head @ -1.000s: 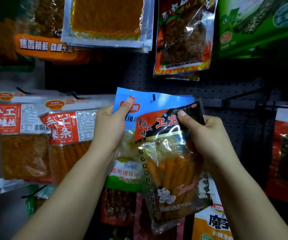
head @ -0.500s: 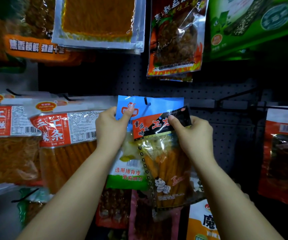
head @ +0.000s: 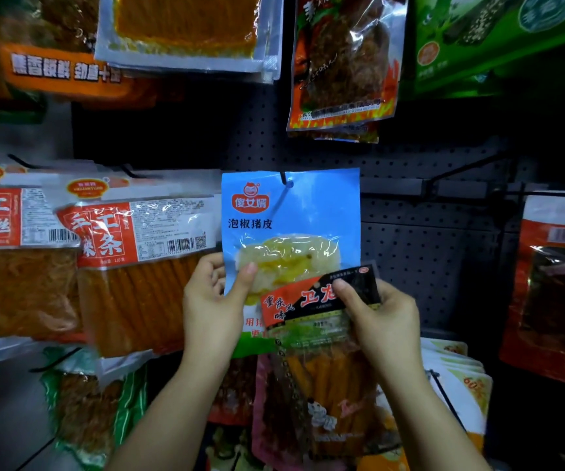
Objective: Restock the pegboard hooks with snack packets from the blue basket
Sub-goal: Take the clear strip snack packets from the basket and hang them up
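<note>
Behind your hands, a dark pegboard [head: 427, 260] is filling the wall, its hooks carrying rows of snack packets. You are facing the middle row, where a blue packet [head: 291, 212] is hanging on a black hook [head: 285, 180] that is passing through the hole near its top edge.

Your left hand [head: 213, 300] is pinching the lower left part of that blue packet, thumb pressing on the front over the clear window and the other fingers curling behind the edge. Your right hand [head: 384, 317] is gripping a black-and-red packet [head: 322, 338] by its printed header, thumb lying across the front and fingers wrapping behind. This packet is tilting, its header overlapping the lower right corner of the blue packet, and its clear body with orange sticks is hanging down below your hand, off any hook.

To your left, two red-labelled packets [head: 128, 260] of orange strips are hanging side by side, the nearer one just beside your left hand. Above, a clear orange packet [head: 186, 28], a flame-printed packet [head: 342, 66] and a green packet [head: 498, 45] are hanging in the top row. At the right edge a dark red packet [head: 556, 283] is hanging, and below it a stack of pale packets [head: 457, 382] is sitting on a lower hook.
</note>
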Available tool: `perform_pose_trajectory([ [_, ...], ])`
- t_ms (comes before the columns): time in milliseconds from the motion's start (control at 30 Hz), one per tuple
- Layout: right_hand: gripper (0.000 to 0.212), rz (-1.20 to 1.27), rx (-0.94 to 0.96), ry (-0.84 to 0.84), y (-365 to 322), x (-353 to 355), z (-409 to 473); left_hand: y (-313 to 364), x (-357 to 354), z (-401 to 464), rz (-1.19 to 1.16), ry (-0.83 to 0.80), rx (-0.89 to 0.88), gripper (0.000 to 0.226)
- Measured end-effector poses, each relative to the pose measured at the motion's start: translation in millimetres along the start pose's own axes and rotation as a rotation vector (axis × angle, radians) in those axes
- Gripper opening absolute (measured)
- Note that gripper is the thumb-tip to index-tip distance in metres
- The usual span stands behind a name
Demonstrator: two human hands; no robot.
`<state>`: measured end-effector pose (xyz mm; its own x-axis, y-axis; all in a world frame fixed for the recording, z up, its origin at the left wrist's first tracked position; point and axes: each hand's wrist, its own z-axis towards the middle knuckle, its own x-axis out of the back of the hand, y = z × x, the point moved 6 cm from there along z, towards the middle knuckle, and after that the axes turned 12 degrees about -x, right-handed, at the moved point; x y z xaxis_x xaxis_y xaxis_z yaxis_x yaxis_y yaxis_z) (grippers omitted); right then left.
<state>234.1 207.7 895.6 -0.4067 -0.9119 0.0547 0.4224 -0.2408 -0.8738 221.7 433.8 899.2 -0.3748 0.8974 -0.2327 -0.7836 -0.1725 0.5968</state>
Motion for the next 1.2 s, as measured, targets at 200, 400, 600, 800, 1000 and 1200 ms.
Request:
perform_pose_trajectory([
  [200, 0.040, -0.013, -0.006, -0.017, 4, -3, -1, 2, 1, -3, -0.001, 0.051, 0.016, 0.014],
  [400, 0.013, 0.050, 0.002, 0.078, 1, 24, -14, 33, 14, -18, 0.278, 0.132, -0.132, 0.041],
  [600, 0.008, 0.201, 0.072, 0.092, -28, 75, -27, 85, -39, -35, 0.055, -0.133, -0.259, 0.020],
  [800, 0.005, 0.252, 0.188, 0.232, -61, 137, -20, 124, -116, -41, -0.264, -0.354, -0.173, 0.042],
  [1000, 0.012, 0.272, 0.157, 0.209, -83, 165, 3, 133, -169, -27, -0.246, -0.330, -0.212, 0.006],
  [1200, 0.002, 0.075, 0.338, 0.192, -130, 182, 23, 141, -184, 4, -0.299, -0.304, -0.273, 0.006],
])
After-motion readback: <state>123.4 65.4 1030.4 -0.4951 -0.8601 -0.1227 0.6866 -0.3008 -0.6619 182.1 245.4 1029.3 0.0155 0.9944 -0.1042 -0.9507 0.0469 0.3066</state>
